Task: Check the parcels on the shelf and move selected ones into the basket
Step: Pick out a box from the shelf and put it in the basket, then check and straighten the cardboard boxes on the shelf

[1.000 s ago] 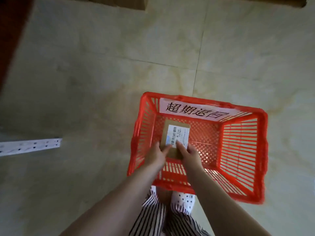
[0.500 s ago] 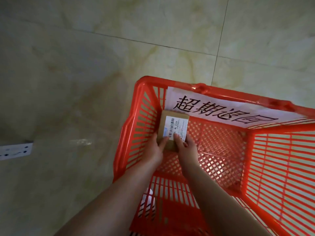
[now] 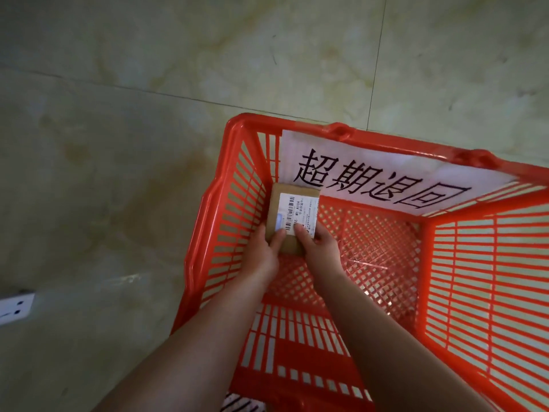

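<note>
A small brown cardboard parcel (image 3: pixel 292 203) with a white barcode label lies low inside the red plastic basket (image 3: pixel 208 221), in its far left corner. My left hand (image 3: pixel 263 252) grips the parcel's near left edge, thumb on top. My right hand (image 3: pixel 319 248) grips its near right edge, thumb pressed on the label. Both forearms reach down over the basket's near wall. A white paper sign (image 3: pixel 386 173) with black characters hangs on the basket's far wall, just behind the parcel.
The basket stands on a pale marble-patterned tiled floor (image 3: pixel 118 144). A white perforated metal shelf part (image 3: pixel 15 307) shows at the left edge. Striped fabric of my clothing (image 3: pixel 237 404) peeks in at the bottom.
I have bent closer to the basket, which now fills more of the view. Both hands have lowered the parcel deeper into the far left corner, still holding it.
</note>
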### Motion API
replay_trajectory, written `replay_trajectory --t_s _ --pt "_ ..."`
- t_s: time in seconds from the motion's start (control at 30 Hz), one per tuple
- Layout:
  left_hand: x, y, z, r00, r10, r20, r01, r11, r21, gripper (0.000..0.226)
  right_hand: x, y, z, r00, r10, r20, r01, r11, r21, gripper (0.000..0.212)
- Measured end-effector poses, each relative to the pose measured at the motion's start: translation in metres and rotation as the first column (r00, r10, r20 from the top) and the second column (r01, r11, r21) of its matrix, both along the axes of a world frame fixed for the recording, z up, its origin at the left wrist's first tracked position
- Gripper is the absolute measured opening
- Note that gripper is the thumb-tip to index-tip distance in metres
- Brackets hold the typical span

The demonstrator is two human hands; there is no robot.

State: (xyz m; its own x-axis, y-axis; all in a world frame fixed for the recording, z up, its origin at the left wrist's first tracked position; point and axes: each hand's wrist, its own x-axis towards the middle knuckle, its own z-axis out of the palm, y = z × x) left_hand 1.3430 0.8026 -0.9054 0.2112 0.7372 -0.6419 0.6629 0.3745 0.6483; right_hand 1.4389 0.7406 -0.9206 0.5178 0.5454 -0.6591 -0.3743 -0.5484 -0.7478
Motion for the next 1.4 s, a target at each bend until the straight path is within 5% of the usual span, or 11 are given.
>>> replay_trajectory --t_s 0.47,0.87,0.93,1.07,1.17,1.23,1.4 --pt "0.009 0.019 0.002 1.0 -0.008 0.02 0.007 0.999 0.053 0.038 -0.005 0.024 0.001 0.997 0.005 0.08 0.004 0.993 -0.116 0.046" --pt "0.007 0.012 0.038 0.983 -0.064 -0.17 0.065 0.998 0.0 0.06 -0.003 0.01 0.015 0.995 0.088 0.039 -0.069 0.937 -0.341 0.126" --pt "0.0 0.004 0.065 0.974 -0.07 -0.214 0.053 0.995 -0.083 0.059 -0.008 0.001 0.057 0.995 0.092 0.03 -0.072 0.909 -0.41 0.117" --pt "-0.035 -0.022 0.167 0.989 0.037 -0.14 -0.051 0.993 -0.102 0.046 -0.03 -0.022 0.174 0.999 0.053 0.005 -0.047 0.924 -0.38 0.062" --pt "-0.073 -0.047 0.277 0.955 0.296 -0.014 -0.294 0.94 -0.17 0.029 -0.048 -0.035 0.276 0.99 0.033 -0.135 -0.07 0.956 -0.286 0.02" --pt "-0.103 -0.06 0.357 0.852 0.51 0.123 -0.465 0.842 -0.273 0.014 -0.061 -0.043 0.347 0.964 0.135 -0.228 -0.175 0.97 -0.166 0.01" --pt "-0.196 -0.108 0.526 0.565 0.769 0.3 -0.684 0.64 -0.351 0.029 -0.109 -0.041 0.505 0.842 0.426 -0.332 -0.433 0.9 0.056 0.011"
